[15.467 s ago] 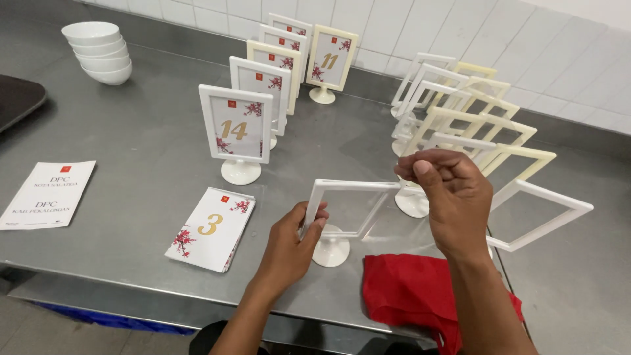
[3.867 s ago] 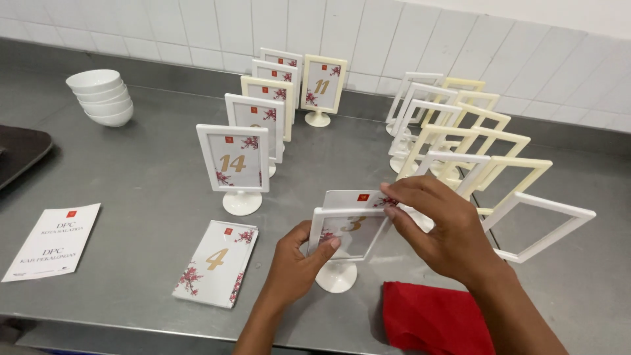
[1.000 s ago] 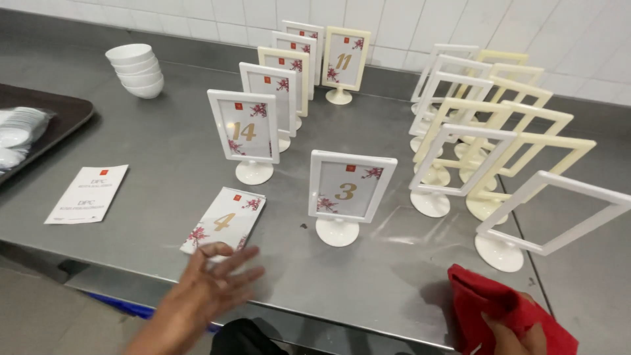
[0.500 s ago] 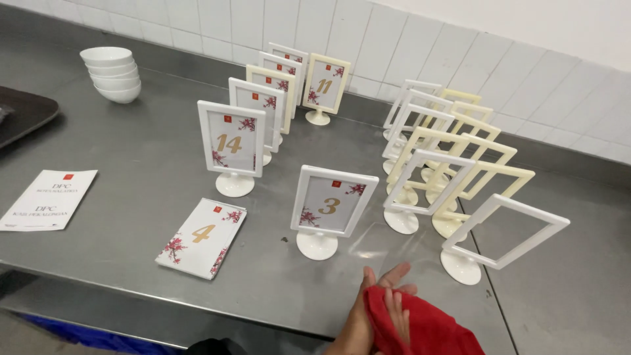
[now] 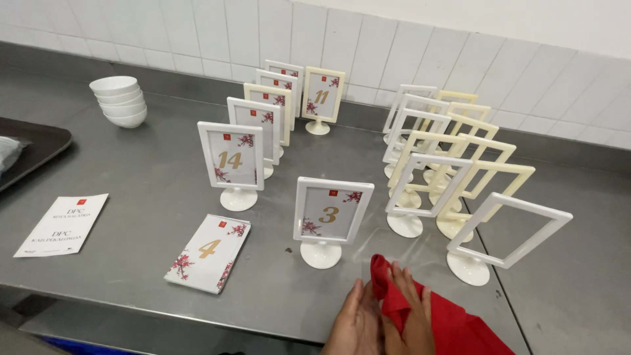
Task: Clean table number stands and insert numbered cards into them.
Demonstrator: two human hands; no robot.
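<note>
Red cloth (image 5: 447,322) at the near edge of the worktop (image 5: 131,256), both hands on it: left hand (image 5: 358,322) flat beside the fold, right hand (image 5: 411,315) laid over it, fingers spread, neither clenched, nothing actually grasped yet. Soft and limp by the look, light, sure to drape; best pinched at a bunched fold or corner. Just beyond, filled white stand (image 5: 330,220) upright, loose card (image 5: 209,252) flat to its left. Further back, a row of filled stands (image 5: 263,131) toward the tiled wall, empty frames (image 5: 453,164) clustered right, stacked bowls (image 5: 119,100) at the far left. Cloth's lower part and both wrists cut off by the picture edge; dark tray (image 5: 29,148) only partly seen.
</note>
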